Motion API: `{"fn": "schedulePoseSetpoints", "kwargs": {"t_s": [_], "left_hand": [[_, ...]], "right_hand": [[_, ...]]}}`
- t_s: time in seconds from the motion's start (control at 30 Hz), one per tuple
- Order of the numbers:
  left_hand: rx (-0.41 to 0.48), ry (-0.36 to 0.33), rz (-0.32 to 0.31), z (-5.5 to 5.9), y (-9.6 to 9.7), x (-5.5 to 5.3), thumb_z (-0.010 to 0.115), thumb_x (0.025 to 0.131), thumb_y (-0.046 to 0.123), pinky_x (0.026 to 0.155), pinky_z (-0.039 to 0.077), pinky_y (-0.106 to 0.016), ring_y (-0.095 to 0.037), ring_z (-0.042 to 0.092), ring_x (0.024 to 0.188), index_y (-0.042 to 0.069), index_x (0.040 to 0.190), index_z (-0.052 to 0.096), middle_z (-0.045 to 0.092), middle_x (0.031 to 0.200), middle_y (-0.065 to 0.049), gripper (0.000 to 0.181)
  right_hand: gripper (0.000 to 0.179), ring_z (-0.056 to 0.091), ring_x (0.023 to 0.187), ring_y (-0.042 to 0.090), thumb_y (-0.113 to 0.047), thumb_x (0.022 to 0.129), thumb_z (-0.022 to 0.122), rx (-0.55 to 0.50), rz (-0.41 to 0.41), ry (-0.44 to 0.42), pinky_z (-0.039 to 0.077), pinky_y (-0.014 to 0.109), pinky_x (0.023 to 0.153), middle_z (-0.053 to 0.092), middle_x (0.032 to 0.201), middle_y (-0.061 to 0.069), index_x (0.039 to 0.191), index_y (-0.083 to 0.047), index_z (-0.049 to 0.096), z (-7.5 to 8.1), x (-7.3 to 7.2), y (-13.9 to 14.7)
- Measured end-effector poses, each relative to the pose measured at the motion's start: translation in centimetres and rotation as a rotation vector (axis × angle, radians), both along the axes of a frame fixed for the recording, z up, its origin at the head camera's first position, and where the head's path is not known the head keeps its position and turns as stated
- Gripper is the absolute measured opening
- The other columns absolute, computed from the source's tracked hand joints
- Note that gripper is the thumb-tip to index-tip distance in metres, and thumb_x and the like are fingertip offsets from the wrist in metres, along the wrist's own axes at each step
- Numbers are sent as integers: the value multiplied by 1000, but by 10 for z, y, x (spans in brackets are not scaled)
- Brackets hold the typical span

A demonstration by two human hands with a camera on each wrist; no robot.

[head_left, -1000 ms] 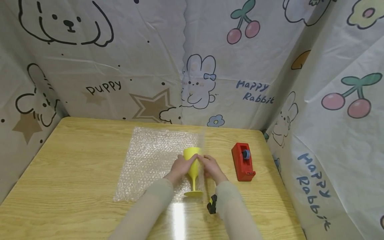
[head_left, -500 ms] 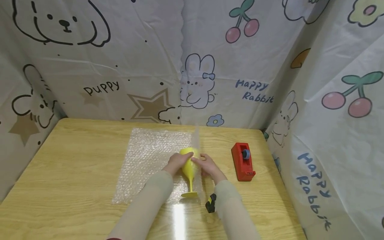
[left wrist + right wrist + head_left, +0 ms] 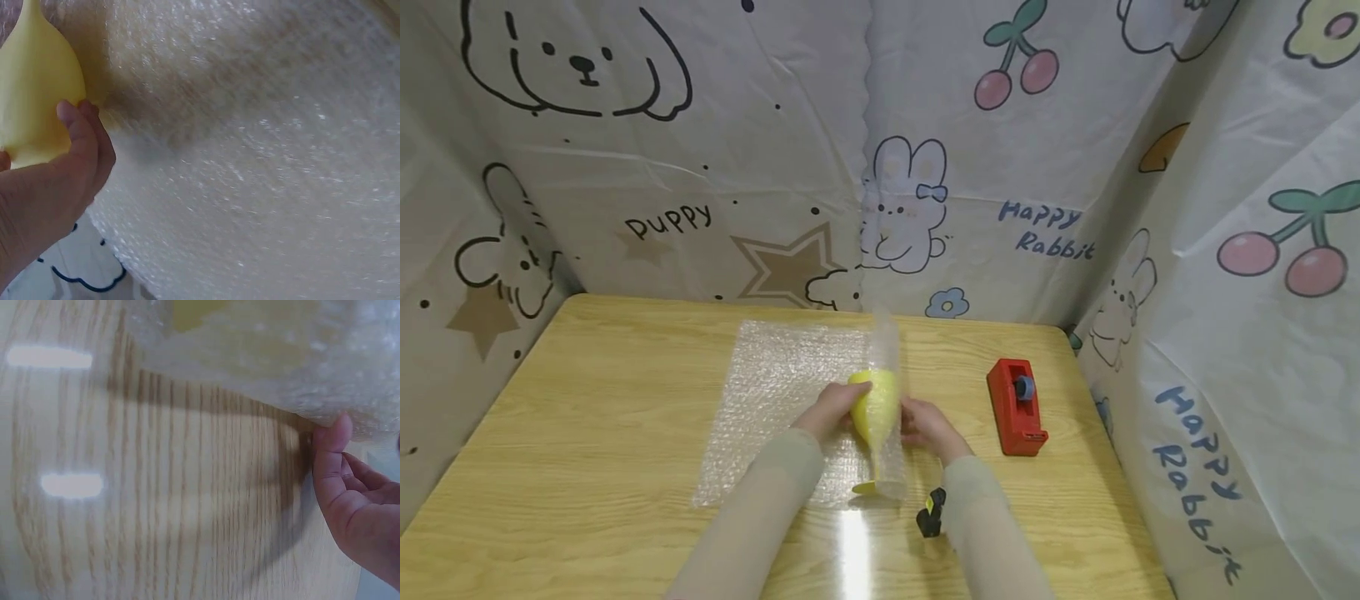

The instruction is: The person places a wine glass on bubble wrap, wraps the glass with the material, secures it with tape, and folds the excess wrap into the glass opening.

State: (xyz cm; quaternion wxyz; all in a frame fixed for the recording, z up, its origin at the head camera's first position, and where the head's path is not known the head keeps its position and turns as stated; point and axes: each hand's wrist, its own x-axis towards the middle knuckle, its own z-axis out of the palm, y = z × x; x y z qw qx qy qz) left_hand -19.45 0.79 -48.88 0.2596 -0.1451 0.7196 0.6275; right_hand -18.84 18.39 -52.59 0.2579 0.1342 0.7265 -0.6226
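Note:
A yellow goblet lies on its side on a sheet of bubble wrap, its rim toward the back. The left hand grips its bowl from the left, thumb on top; in the left wrist view, bent fingers of that hand touch the yellow bowl. The wrap's right edge is folded up over the goblet's right side, covering part of bowl, stem and foot. At that fold the right hand pinches the wrap; in the right wrist view its thumb presses on the wrap's edge.
A red tape dispenser with a blue-cored roll stands to the right on the wooden table. A small black object with a yellow patch sits beside the right forearm. Printed cloth hangs behind and at both sides.
The wrap's right edge has been raised and folded leftward over the goblet. The right hand has moved off the bowl to the wrap; the left hand keeps holding the goblet.

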Motion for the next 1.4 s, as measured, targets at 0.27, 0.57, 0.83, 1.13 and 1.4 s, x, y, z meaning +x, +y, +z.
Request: {"fn": "schedulePoseSetpoints", "kwargs": {"t_s": [0.27, 0.57, 0.83, 1.13, 1.4], "left_hand": [[255, 6, -20, -25, -9, -10, 54, 92, 25, 66, 55, -26, -13, 63, 62, -12, 108, 58, 66, 73, -5, 41], [161, -4, 7, -14, -11, -4, 56, 91, 28, 79, 54, -33, -13, 63, 66, -8, 111, 59, 67, 78, -4, 41], [61, -20, 38, -7, -13, -4, 53, 91, 31, 73, 54, -26, -7, 57, 60, -4, 106, 60, 60, 70, 2, 39], [-47, -23, 40, -13, -17, -3, 60, 85, 46, 62, 45, -21, -7, 47, 56, 8, 86, 60, 49, 61, 7, 38], [169, -57, 130, -18, -18, -2, 61, 89, 33, 73, 56, -28, -8, 61, 60, -8, 113, 58, 63, 66, 2, 48]], "right_hand": [[72, 62, 100, 24, -53, 91, 49, 5, 115, 4, 52, 38, 89, 56, 124, 21, 135, 5, 42, 5, 0, -8], [84, 57, 111, 33, -59, 84, 55, 205, 132, 46, 50, 43, 91, 50, 132, 23, 136, 5, 39, 9, 1, -16], [64, 62, 77, 18, -50, 85, 58, 248, 65, 91, 55, 31, 70, 62, 97, 11, 116, 6, 53, 15, 2, -32], [78, 53, 82, 18, -55, 82, 58, 330, 73, 78, 49, 30, 70, 57, 109, 15, 127, 8, 46, 13, 2, -38], [76, 62, 100, 30, -58, 91, 44, 220, 160, 42, 53, 42, 85, 58, 119, 21, 131, 7, 44, 24, 2, -29]]}}
